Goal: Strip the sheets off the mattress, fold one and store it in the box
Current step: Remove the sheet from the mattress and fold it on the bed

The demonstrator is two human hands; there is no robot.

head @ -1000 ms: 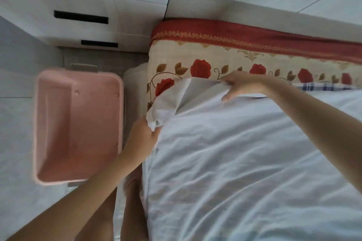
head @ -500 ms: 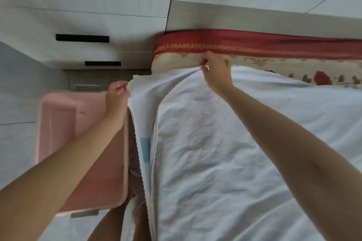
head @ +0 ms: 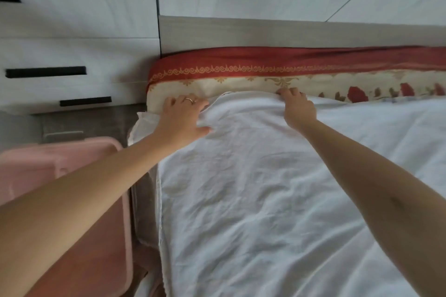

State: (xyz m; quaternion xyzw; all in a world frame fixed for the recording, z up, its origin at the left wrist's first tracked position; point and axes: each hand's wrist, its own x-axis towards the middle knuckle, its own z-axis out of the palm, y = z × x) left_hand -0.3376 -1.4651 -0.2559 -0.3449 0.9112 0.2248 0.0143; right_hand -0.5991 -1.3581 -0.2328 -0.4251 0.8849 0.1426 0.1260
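Across the mattress top, which is itself hidden under cloth: white sheet (head: 265,200), crumpled, spread flat and filling most of the view, its far hem lying just short of the headboard (head: 241,31). Beneath it: floral sheet (head: 241,83), cream with red roses and a red scroll-patterned border, showing as a strip between the white hem and the headboard. Left hand (head: 183,116): palm down at the far left corner of the white sheet, fingers straight and spread, thumb on the white cloth, fingertips reaching onto the floral strip; it grips nothing. Ring (head: 190,100): gold-coloured, on one finger of that hand. Right hand (head: 299,109): on the far hem, to the right of the left hand and apart from it, fingers (head: 289,91) curled down over the hem and holding it; thumb hidden. Loose flap of the white sheet: hangs off the left corner beside the left wrist. Box (head: 115,152): pink plastic, open-topped, standing on the floor (head: 79,120) just beside the left edge of the mattress, largely covered by the left forearm. Drawer unit (head: 72,55): white, with black slot handles, left of the headboard and beyond the box.
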